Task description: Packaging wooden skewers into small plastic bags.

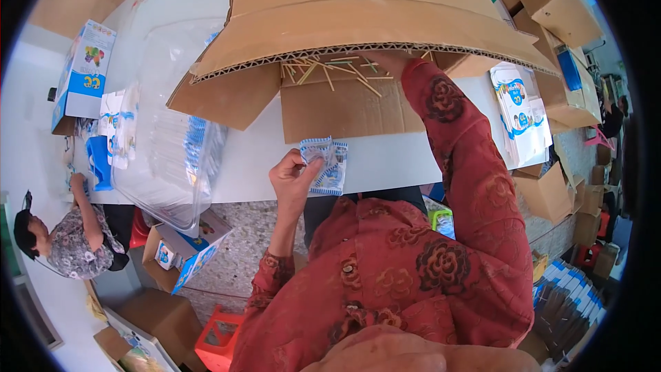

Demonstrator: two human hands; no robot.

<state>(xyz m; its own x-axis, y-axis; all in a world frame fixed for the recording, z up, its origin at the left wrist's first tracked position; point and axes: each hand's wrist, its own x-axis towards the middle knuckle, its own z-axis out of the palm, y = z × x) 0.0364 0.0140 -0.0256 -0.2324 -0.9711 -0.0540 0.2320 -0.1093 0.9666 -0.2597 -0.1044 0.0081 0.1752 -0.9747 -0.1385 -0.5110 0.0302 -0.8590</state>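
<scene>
My left hand (292, 178) is closed on small clear plastic packets (330, 173) with blue-and-white print, pinched between thumb and fingers at the table's near edge. A large cardboard box (354, 110) lies open toward me, its long upper flap (372, 24) spread over the opening. Thin yellowish sticks (310, 70), a few of them greenish, lie scattered inside. My right hand (387, 62) reaches in among the sticks, under that flap. Only its back and wrist show, so its fingers are hidden.
Left on the white table (255, 158) sits a big clear plastic tub (165, 124) holding blue-and-white packets. A printed carton (86, 69) stands beyond it. Flat printed cartons (522, 117) are stacked right. A co-worker (76, 234) sits far left. A red stool (219, 337) stands below.
</scene>
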